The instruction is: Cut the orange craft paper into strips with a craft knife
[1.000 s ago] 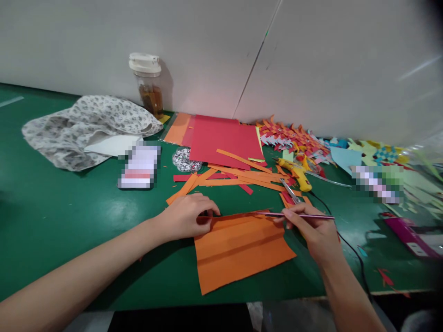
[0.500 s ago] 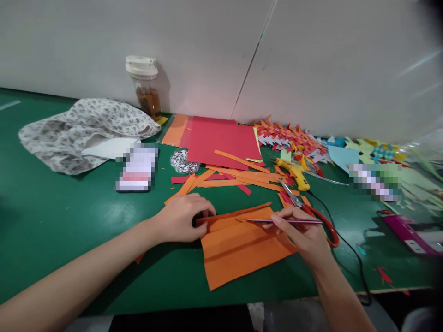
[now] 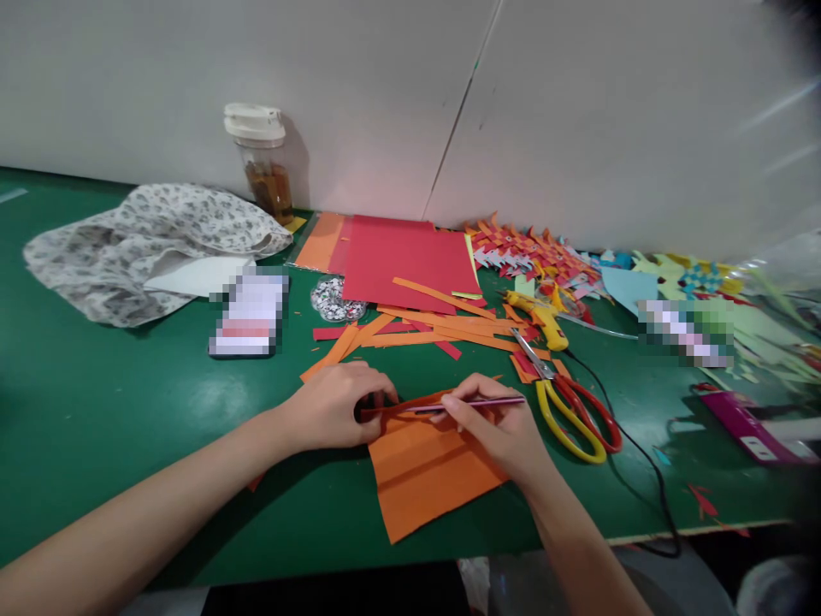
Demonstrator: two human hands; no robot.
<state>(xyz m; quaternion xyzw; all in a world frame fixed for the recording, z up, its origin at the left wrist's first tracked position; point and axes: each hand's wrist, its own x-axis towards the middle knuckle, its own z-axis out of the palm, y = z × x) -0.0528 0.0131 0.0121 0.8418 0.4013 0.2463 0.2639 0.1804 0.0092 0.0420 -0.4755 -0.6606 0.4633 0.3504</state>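
Orange paper (image 3: 423,475) lies under both hands, the left hand (image 3: 337,411) pinching its far edge while the right hand (image 3: 497,432), gripping a pencil (image 3: 468,402), has slid left, so they nearly touch.

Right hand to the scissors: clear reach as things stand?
Probably yes. The scissors lie on bare table just right of the right hand, with nothing between them; but that hand is gripping a thin tool.
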